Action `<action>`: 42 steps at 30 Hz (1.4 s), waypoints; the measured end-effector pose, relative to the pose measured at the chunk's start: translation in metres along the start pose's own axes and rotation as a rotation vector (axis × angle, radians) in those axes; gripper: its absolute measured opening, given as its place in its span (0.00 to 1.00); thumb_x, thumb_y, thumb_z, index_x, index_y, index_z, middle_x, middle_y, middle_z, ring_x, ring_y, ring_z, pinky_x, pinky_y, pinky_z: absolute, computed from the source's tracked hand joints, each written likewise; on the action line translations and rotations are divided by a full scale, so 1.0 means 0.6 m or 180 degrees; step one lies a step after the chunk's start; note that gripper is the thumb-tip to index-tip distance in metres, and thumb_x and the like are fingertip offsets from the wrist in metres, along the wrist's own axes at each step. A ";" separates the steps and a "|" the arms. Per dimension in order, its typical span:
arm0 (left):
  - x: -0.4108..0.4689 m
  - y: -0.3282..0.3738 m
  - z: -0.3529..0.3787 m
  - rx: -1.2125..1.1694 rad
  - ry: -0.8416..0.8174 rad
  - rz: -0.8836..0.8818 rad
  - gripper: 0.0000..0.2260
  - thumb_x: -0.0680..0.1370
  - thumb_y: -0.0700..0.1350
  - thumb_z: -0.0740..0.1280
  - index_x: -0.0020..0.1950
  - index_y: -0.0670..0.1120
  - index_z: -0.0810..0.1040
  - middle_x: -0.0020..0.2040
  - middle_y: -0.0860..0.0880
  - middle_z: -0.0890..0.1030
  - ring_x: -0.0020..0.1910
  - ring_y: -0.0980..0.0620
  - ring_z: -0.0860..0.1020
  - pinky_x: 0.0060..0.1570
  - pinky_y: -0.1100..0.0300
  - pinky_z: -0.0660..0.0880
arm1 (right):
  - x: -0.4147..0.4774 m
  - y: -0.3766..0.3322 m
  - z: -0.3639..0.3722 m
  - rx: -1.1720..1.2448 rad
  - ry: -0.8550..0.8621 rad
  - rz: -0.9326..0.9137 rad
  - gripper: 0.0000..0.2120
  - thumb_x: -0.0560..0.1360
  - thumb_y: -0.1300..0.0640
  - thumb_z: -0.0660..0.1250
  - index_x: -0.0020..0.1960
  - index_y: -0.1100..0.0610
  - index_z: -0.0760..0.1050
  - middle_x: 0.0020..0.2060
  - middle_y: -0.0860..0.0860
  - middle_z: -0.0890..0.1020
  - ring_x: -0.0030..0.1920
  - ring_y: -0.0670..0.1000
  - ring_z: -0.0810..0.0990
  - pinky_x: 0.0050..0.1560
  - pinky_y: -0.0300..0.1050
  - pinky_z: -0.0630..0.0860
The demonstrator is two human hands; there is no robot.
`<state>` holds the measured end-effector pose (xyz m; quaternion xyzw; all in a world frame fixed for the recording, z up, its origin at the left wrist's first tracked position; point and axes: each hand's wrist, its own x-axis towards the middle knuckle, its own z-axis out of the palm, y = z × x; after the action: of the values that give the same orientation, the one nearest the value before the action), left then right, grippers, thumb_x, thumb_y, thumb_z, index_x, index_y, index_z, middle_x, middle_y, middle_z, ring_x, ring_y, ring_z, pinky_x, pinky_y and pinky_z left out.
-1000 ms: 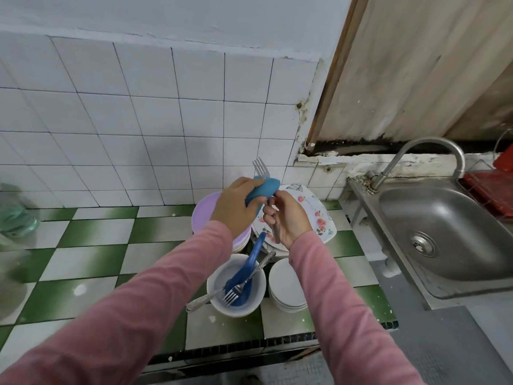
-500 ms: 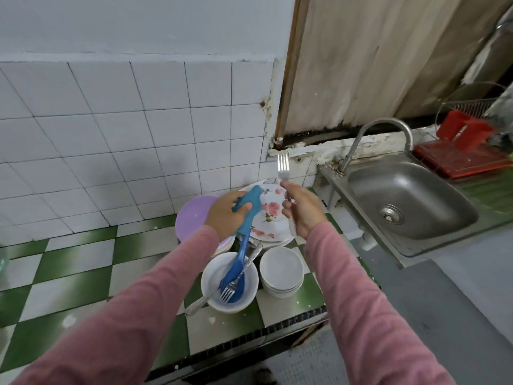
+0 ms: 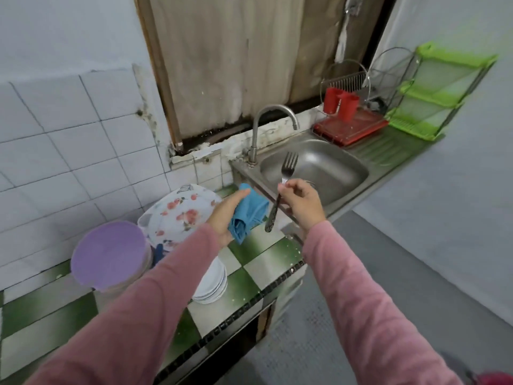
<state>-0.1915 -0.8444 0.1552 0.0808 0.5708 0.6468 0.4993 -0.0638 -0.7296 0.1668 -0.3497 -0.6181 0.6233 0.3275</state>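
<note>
My right hand (image 3: 301, 202) pinches a metal fork (image 3: 281, 190) by its handle, tines up, in front of the steel sink (image 3: 352, 173). My left hand (image 3: 223, 215) grips a folded blue cloth (image 3: 248, 211) just left of the fork's handle; cloth and fork are apart. Both hands hover above the right end of the green-and-white tiled counter (image 3: 249, 262).
A floral plate (image 3: 177, 212) leans on the tiled wall, beside a purple plate (image 3: 109, 255) and a stack of white bowls (image 3: 213, 284). A tap (image 3: 273, 118) stands behind the sink. A red dish rack with red cups (image 3: 342, 109) and a green shelf (image 3: 433, 93) sit at right.
My view has swung right toward the sink. My right hand has carried the fork away from the cloth to the right; the left hand still grips the cloth. The bowl with cutlery is now hidden by my arm.
</note>
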 end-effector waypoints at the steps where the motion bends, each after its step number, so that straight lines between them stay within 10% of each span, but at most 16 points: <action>1: 0.009 -0.006 0.032 0.0164 0.0003 -0.0021 0.15 0.77 0.51 0.71 0.58 0.43 0.80 0.45 0.43 0.84 0.39 0.47 0.82 0.42 0.55 0.77 | 0.005 -0.003 -0.034 -0.0003 0.0055 -0.0052 0.04 0.79 0.59 0.69 0.46 0.55 0.75 0.39 0.51 0.76 0.35 0.45 0.74 0.34 0.35 0.71; 10: 0.122 -0.072 0.374 0.0441 -0.0038 -0.0164 0.04 0.77 0.39 0.66 0.50 0.42 0.76 0.38 0.43 0.79 0.32 0.47 0.77 0.26 0.61 0.74 | 0.086 -0.019 -0.371 -0.0125 0.0572 -0.0183 0.10 0.78 0.64 0.68 0.41 0.54 0.72 0.38 0.56 0.75 0.40 0.53 0.75 0.32 0.36 0.73; 18: 0.211 -0.103 0.549 0.0026 0.0059 -0.0265 0.06 0.76 0.40 0.66 0.51 0.41 0.75 0.48 0.39 0.79 0.41 0.43 0.78 0.40 0.54 0.75 | 0.190 -0.022 -0.538 -0.0272 0.0702 -0.0158 0.10 0.78 0.64 0.68 0.41 0.55 0.73 0.39 0.57 0.77 0.40 0.54 0.77 0.36 0.43 0.75; 26: 0.352 -0.072 0.575 -0.0128 0.0577 -0.0046 0.18 0.72 0.43 0.68 0.60 0.38 0.76 0.49 0.39 0.80 0.38 0.43 0.79 0.34 0.55 0.76 | 0.333 -0.012 -0.548 -0.0257 0.0523 -0.0191 0.07 0.78 0.66 0.68 0.43 0.59 0.73 0.34 0.52 0.77 0.36 0.50 0.77 0.35 0.39 0.76; 32: 0.475 0.023 0.606 -0.0443 0.0754 0.0186 0.13 0.75 0.45 0.69 0.57 0.41 0.76 0.45 0.42 0.78 0.37 0.46 0.77 0.35 0.56 0.73 | 0.503 -0.053 -0.517 -0.0307 0.0445 -0.0343 0.07 0.77 0.65 0.69 0.42 0.58 0.74 0.39 0.57 0.80 0.41 0.55 0.79 0.52 0.59 0.80; 42: 0.609 0.154 0.620 -0.0469 0.0957 0.0785 0.08 0.79 0.46 0.68 0.57 0.52 0.73 0.52 0.42 0.79 0.46 0.42 0.80 0.49 0.43 0.79 | 0.734 -0.140 -0.476 -0.0014 0.0844 -0.1122 0.05 0.78 0.62 0.69 0.54 0.60 0.79 0.39 0.41 0.81 0.38 0.33 0.79 0.49 0.36 0.80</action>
<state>-0.1701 -0.3159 0.1856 0.0158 0.5758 0.7478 0.3301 -0.0638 -0.2031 0.2393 -0.3158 -0.6226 0.5036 0.5090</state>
